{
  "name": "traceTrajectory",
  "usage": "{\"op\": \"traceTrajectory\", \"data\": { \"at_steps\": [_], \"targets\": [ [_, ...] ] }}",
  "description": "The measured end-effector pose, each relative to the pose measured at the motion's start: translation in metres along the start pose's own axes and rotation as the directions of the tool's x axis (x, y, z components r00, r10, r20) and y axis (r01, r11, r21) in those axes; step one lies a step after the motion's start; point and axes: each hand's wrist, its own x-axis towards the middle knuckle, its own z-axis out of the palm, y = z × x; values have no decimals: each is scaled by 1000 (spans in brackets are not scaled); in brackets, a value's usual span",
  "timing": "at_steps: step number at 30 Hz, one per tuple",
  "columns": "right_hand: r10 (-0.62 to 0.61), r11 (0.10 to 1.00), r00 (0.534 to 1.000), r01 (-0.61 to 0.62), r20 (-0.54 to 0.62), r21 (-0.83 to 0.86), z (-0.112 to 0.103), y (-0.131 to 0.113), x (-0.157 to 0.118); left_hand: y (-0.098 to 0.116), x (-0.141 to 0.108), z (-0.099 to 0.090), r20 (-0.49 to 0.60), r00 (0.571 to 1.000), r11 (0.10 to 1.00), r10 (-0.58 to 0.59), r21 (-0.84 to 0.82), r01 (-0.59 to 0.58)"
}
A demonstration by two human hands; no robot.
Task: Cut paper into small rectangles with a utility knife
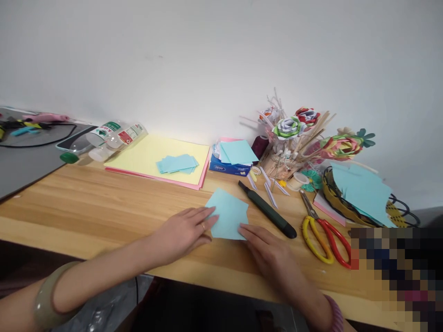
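Light blue paper (pixel 228 214) lies on the wooden table in front of me, with uneven edges that look like overlapping sheets. My left hand (pixel 187 230) rests over its left edge, fingers stretched out and fingertips on the paper. At its lower right corner, my right hand (pixel 268 249) has its fingers closed together on the edge; the thumb is hidden. A dark green utility knife (pixel 268 211) lies just beyond my right hand. To the right of it are scissors (pixel 320 230) with one yellow and one red handle.
Small blue papers (pixel 178 163) lie on a stack of yellow and pink sheets (pixel 138 152). Behind stand a blue tissue box (pixel 230 168) and paper flowers (pixel 289 127) on sticks. Plastic bottles (pixel 104 133) lie at left. A basket (pixel 334 196) holding blue paper sits at right.
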Motion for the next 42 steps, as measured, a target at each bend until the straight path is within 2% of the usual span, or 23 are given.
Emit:
{"op": "traceTrajectory", "data": {
  "at_steps": [2,5,6,8,11,13,15,16,19,21,23,26,30,32,35,36,38,39,42],
  "targets": [
    [114,993,991,-111,-73,39,-6,1,-3,-4,4,3,97,995,999,-32,-8,33],
    [282,958,931,-288,-233,11,-16,1,-8,-14,19,9,175,980,996,-95,16,93],
    [284,954,918,-298,-276,-11,-19,0,-10,-18,26,11,187,975,993,-120,27,117],
    [172,976,940,-203,-295,-76,-25,-3,-15,-23,36,12,192,966,985,-175,40,171],
    [-88,984,979,57,-185,-167,-29,-14,-24,-19,40,5,116,973,980,-197,9,198],
    [-153,975,983,134,-101,-179,-28,-21,-29,-8,30,-4,31,994,991,-102,-88,104],
    [-146,979,987,135,-63,-150,-27,-28,-33,9,13,-13,4,998,967,58,-247,-56],
    [-127,986,990,119,-64,-120,-26,-31,-34,18,4,-16,-3,996,948,92,-304,-89],
    [-60,998,995,63,-81,31,-23,-36,-34,41,-19,-18,-22,998,918,52,-394,-56],
    [-1,991,998,10,-63,137,-21,-38,-33,49,-25,-13,-127,992,899,-15,-436,-42],
    [110,972,993,-99,-40,215,-18,-39,-34,52,-25,-7,-236,963,866,-129,-501,-7],
    [364,895,931,-340,-31,288,-11,-39,-36,56,-17,-2,-270,899,792,-345,-597,125],
    [637,709,768,-615,60,346,2,-43,-38,63,-9,1,-260,823,751,-504,-603,269],
    [708,625,700,-683,94,378,7,-46,-38,66,-9,4,-284,782,747,-556,-583,320],
    [769,551,633,-728,91,408,11,-52,-38,68,-11,10,-273,717,720,-642,-537,440],
    [787,537,612,-739,73,408,12,-55,-37,69,-12,11,-257,707,710,-659,-523,471],
    [808,529,589,-747,31,402,14,-59,-35,69,-13,12,-239,702,703,-671,-507,499],
    [805,542,594,-740,8,397,14,-61,-34,69,-13,11,-248,710,714,-659,-501,489],
    [748,623,662,-683,-38,381,16,-61,-31,68,-10,6,-314,752,781,-580,-478,402]
  ]
}}
